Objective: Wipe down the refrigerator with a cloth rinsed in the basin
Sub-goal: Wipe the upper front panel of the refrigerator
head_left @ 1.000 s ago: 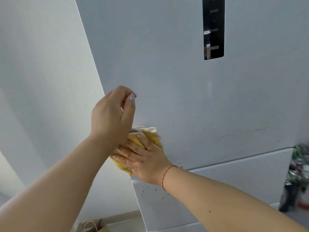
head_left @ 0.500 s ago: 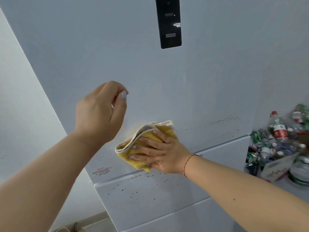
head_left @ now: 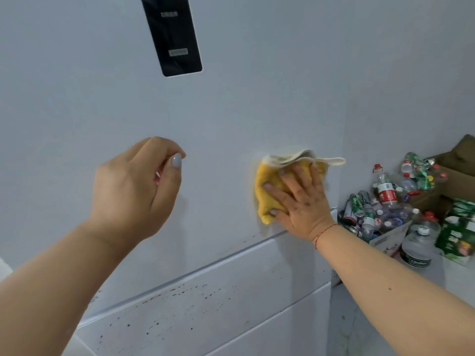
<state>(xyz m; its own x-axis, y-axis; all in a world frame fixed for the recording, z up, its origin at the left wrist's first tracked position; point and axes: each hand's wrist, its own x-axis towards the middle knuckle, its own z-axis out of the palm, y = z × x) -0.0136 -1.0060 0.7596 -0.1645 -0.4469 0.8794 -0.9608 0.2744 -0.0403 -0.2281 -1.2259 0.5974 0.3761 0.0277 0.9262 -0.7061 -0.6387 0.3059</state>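
Pale grey refrigerator front fills the view, upper door above, lower drawer panels below a horizontal seam.

Item 1, upper door, top edge: black control panel, tilted in view.

Item 2, left of door centre: left hand, raised in front of the door, fingers curled in with the thumb laid across them; nothing visible in it. Contact with the door cannot be told.

Item 3, lower drawer panel, under the seam: many dark specks, unwiped.

Item 4, near the upper door's right edge, just above the seam: yellow cloth, folded, pale trim and loop at its top, flat against the door.

Item 5: right hand, fingers spread straight, palm pressing the cloth to the door.

Item 6, right of the refrigerator: heap of plastic bottles and cans in cardboard boxes.

Progress, judged: upper door looks largely clean; speckled lower panels remain. Basin not in view.
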